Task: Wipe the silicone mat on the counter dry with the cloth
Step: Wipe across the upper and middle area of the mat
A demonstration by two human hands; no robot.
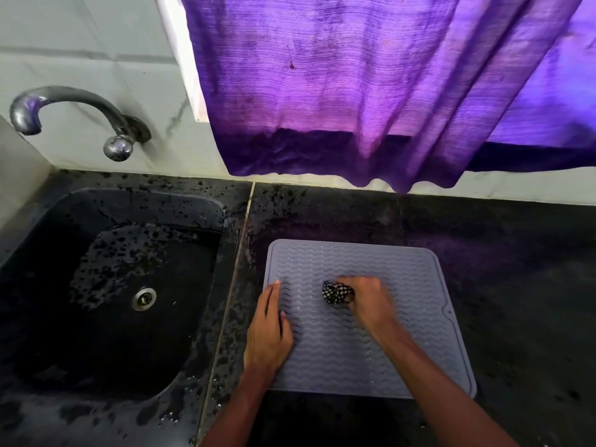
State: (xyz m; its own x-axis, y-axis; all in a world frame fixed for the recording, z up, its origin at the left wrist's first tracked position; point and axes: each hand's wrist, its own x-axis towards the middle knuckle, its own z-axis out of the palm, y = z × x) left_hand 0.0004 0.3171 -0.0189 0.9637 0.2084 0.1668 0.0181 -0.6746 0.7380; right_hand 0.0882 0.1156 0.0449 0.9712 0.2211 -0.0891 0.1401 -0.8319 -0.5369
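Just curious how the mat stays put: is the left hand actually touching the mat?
Touching. The head view shows the left hand lying flat, palm down, on the left edge of the silicone mat, with no gap visible beneath it.

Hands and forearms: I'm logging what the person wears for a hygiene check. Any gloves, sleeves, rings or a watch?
None show. The left hand and the right hand are bare, without gloves. Both forearms are uncovered to the frame's lower edge, with no sleeve, watch or bracelet. The right hand is motion-blurred, so a thin ring cannot be ruled out.
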